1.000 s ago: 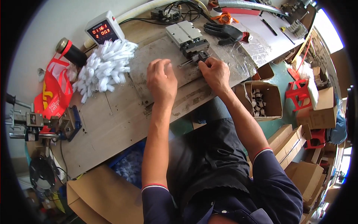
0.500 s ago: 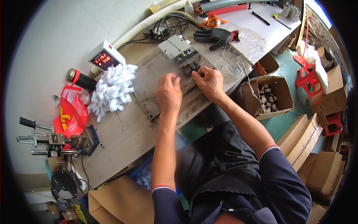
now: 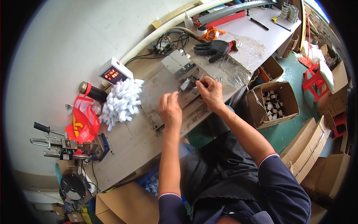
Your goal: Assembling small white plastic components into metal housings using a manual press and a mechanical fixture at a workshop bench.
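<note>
Pinched in the fingers of my left hand (image 3: 170, 111) is the thin stem of a small white-bristled brush (image 3: 185, 84). The bristled end points away from me, beside the dark jaw block of a metal clamping fixture (image 3: 179, 61). My right hand (image 3: 212, 93) is closed at the right of that block, thumb and fingertips together; whatever they hold is too small to make out. A large heap of similar white brushes (image 3: 121, 99) lies to the left on the bench.
A counter box with red digits (image 3: 114, 73) and a black flask (image 3: 95, 93) stand behind the heap. A lever press (image 3: 89, 147) is at the bench's left end. Beyond the fixture lies a black glove (image 3: 214, 48). At right, a carton (image 3: 257, 108) contains ring-shaped pieces.
The white brush now shows at my left fingertips, near the jaw block. My right hand stays close to the block. The whole view has shifted slightly.
</note>
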{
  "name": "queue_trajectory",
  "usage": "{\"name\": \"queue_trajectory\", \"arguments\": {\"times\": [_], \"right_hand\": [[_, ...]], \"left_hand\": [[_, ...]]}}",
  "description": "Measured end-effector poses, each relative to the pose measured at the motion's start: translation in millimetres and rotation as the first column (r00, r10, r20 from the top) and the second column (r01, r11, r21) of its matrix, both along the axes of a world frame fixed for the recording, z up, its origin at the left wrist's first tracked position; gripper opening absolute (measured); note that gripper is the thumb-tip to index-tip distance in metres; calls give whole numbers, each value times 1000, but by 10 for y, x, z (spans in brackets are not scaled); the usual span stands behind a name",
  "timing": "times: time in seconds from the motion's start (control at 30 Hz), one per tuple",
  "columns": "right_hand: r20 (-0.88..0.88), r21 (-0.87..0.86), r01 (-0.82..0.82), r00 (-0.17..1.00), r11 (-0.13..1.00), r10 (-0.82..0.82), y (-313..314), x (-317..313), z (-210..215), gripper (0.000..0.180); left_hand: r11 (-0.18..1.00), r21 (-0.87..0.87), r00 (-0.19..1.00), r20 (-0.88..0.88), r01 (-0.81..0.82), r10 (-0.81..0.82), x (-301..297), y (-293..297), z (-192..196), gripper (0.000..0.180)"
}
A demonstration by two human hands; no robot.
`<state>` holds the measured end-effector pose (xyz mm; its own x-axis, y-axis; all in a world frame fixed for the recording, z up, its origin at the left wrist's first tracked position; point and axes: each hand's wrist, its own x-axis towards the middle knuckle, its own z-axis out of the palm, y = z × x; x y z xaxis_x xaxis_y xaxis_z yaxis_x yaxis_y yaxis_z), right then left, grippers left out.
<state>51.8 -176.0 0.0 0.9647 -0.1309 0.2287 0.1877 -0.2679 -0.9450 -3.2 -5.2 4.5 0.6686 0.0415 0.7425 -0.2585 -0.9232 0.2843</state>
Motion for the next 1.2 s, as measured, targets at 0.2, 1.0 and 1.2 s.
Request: {"name": "queue_trajectory", "arguments": {"times": [0.2,1.0,1.2], "right_hand": [[76,254,-179,983,950,165,-61,-18,-38,22],[-59,327,-465,859,823,509,-253,2,27,19],[31,332,-473,870,816,492,-157,-4,10,19]], "left_hand": [[997,72,981,192,12,-26,-66,-47,108,22],[982,-17,982,-34,187,-188,-16,-293,25,20],[934,-322,976,-92,156,-195,0,-398,65,22]]}}
